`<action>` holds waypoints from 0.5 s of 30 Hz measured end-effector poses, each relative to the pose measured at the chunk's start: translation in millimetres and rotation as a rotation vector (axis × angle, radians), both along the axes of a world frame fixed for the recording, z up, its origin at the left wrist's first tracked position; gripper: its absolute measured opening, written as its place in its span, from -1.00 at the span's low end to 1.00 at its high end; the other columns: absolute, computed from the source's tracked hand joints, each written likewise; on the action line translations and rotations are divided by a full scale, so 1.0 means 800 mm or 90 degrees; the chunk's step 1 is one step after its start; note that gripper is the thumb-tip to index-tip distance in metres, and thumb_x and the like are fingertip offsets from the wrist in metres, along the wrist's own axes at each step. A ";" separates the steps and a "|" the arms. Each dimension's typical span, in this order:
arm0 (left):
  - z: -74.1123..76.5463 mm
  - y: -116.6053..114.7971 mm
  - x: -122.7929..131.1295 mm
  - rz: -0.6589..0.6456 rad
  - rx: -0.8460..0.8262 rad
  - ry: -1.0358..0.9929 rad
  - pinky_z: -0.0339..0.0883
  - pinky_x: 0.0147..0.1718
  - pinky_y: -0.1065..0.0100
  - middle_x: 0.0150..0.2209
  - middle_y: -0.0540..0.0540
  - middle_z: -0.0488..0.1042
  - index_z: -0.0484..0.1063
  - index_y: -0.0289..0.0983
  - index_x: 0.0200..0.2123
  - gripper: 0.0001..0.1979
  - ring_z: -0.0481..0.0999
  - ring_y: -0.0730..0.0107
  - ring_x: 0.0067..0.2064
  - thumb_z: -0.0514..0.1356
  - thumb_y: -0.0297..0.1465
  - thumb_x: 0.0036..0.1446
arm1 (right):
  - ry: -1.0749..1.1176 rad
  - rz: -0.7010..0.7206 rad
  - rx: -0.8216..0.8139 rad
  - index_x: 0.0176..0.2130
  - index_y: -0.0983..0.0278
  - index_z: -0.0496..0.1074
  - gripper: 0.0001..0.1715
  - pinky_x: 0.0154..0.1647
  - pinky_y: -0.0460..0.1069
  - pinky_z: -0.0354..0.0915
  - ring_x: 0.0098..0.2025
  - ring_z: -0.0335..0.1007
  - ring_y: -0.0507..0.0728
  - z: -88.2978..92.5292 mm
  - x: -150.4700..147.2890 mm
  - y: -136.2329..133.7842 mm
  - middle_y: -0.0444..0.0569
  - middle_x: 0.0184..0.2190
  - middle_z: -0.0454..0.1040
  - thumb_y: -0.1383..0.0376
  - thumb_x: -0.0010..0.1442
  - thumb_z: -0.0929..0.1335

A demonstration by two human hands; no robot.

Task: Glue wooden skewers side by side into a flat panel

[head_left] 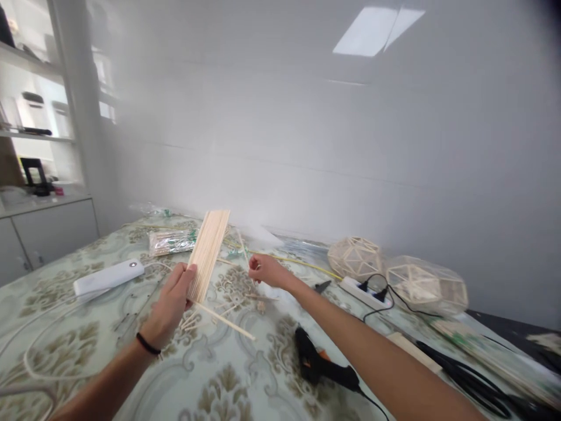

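A flat panel of pale wooden sticks (209,248) is tilted up over the table, its lower left edge gripped between the thumb and fingers of my left hand (172,299). One loose stick (228,321) slants down to the right from below that hand; whether the fingers hold it too, I cannot tell. Right of the panel, my right hand (268,270) is closed in a pinch on a thin wooden stick (243,244) that points upward. Short stick pieces (190,320) lie on the patterned tablecloth (184,386) beneath the hands. A black glue gun (322,362) rests below my right forearm.
Two ball-like stick frames (356,257) stand at the back right, near a white power strip (366,292) with black plugs. Left lie a white oblong device (109,278) with cables and a plastic packet of sticks (172,241). A wall (307,146) rises behind.
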State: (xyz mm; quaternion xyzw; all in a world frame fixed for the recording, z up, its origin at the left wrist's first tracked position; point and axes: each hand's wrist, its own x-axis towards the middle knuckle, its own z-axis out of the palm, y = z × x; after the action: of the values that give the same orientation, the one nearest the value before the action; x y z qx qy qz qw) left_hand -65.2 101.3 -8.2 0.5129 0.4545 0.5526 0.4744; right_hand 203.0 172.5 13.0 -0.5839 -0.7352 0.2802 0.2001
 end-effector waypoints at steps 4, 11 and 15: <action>0.005 -0.023 0.018 -0.059 0.002 0.017 0.10 -0.59 0.48 -0.48 0.09 0.16 0.23 -0.17 -0.41 -0.52 0.14 0.42 -0.49 0.21 0.10 0.23 | 0.225 0.022 -0.005 0.01 0.32 0.48 -0.66 -0.17 0.09 0.55 -0.23 0.57 0.12 -0.003 0.010 -0.081 -0.03 -0.17 0.58 0.10 0.43 0.41; 0.007 -0.072 0.047 -0.143 0.001 0.091 0.15 -0.57 0.45 -0.47 0.07 0.17 0.27 -0.17 -0.41 -0.46 0.15 0.40 -0.48 0.23 0.19 0.14 | 0.497 0.001 0.029 -0.26 0.22 0.43 -0.49 -0.26 0.05 0.49 -0.39 0.54 0.09 -0.017 0.005 -0.235 -0.12 -0.36 0.54 -0.15 0.23 0.47; 0.001 -0.087 0.057 -0.190 0.029 0.123 0.16 -0.57 0.42 -0.48 0.08 0.16 0.27 -0.17 -0.42 -0.47 0.16 0.39 -0.49 0.23 0.16 0.18 | 0.557 -0.045 0.056 -0.28 0.22 0.45 -0.52 -0.24 0.05 0.46 -0.39 0.54 0.09 -0.025 0.003 -0.278 -0.12 -0.38 0.54 -0.12 0.27 0.46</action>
State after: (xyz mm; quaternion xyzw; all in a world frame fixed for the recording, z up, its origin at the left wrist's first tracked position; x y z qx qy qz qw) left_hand -19.4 31.5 -7.4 0.6360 0.4044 0.4339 0.4936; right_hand 205.2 -49.9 -7.2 -0.4261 -0.5721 0.4624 0.5267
